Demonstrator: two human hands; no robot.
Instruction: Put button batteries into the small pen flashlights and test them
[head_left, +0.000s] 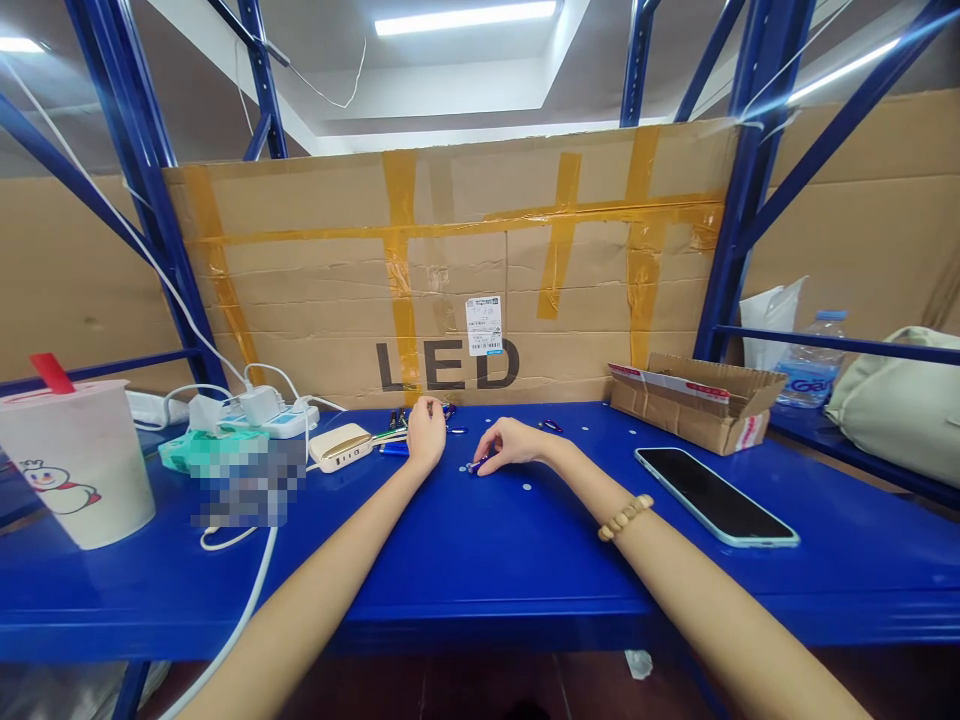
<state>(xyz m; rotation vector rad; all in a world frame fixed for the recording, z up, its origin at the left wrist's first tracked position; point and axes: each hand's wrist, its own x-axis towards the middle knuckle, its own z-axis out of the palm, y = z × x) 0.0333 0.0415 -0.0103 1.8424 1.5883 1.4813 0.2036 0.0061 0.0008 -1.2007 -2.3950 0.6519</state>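
Observation:
My left hand (426,436) is over a small group of pens (391,436) and dark slim pieces at the back of the blue shelf. Its fingers curl away from me, and whatever is in them is hidden. To its right, my right hand (510,444) is closed in a pinch, low over the shelf. Between its thumb and fingertips shows a small shiny blue-purple piece (474,467), too small to name. A similar small dark piece (551,426) lies behind my right hand. A blue pen-like stick (394,450) lies just left of my left hand.
A cream power bank (340,447) and a white power strip (277,418) with cables stand left, near a paper cup (75,465). On the right are a phone (716,497) and an open cardboard box (694,400). Taped cardboard (330,290) closes off the back.

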